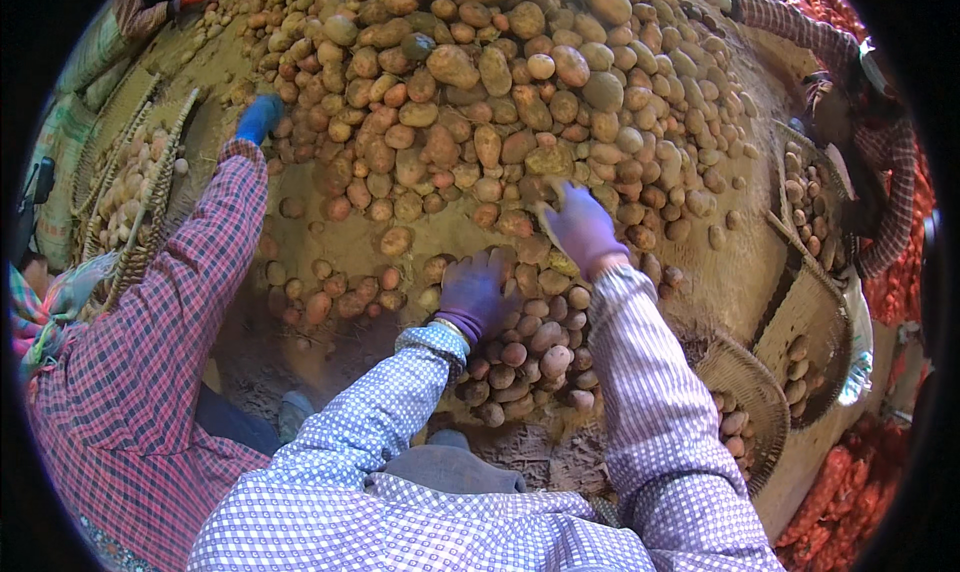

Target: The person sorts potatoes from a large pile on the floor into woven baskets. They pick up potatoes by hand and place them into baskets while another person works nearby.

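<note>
My left hand [476,290], in a purple glove, is palm down over potatoes at the near side of the heap. Its fingers are blurred, and its underside is hidden. Farther forward and to the right, my right hand [577,223], gloved the same way, reaches to the near edge of the big potato heap [457,69]. Thumb and fingers are apart there, close to several potatoes, and I see nothing held. Between my forearms lies a smaller group of round potatoes [544,347]. Several loose potatoes [337,298] are on the ground left of my left hand.
At left, a person in a checked sleeve [202,249] reaches a blue-gloved hand [259,118] to the heap. Wicker baskets with potatoes stand left [157,197] and right [780,407]. Another person's striped sleeve [799,28] is at upper right. Red mesh sacks [840,497] lie at right.
</note>
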### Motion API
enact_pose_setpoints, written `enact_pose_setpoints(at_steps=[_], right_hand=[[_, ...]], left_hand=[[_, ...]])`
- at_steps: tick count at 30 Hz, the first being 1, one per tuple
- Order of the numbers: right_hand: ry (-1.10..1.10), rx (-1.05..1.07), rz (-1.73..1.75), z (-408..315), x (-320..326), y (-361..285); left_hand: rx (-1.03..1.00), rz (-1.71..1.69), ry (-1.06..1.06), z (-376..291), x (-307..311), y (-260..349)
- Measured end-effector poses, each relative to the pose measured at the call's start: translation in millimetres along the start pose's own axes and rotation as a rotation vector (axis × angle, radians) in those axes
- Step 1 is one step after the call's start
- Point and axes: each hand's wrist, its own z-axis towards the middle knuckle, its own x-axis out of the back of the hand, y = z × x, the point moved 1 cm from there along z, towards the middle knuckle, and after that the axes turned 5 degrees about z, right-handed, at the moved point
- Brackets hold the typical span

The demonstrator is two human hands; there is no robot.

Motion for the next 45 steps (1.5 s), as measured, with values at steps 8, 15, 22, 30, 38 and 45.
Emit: enact_pose_setpoints(at_steps=[8,15,22,30,38,45], right_hand=[[-0.072,0.011,0.013,0,-13,-24],[-0.187,-0.093,0.069,13,-32,-39],[-0.196,-0.269,1.764,-53,22,30],[-0.412,0.116,-0.378,-34,-16,-31],[-0.595,0.071,-0.416,-17,-21,-48],[-0.503,-0.013,1.724,-129,-16,17]], left_hand=[[-0.004,-0.022,0.048,0,3,4],[-0.002,-0.013,0.046,-8,-6,-1],[-0.005,0.038,0.088,-5,-19,-7],[0.012,-0.014,0.101,-7,-13,-2],[0.086,-0.224,0.162,-25,-4,-16],[0.15,-1.034,0.144,-58,14,11]])
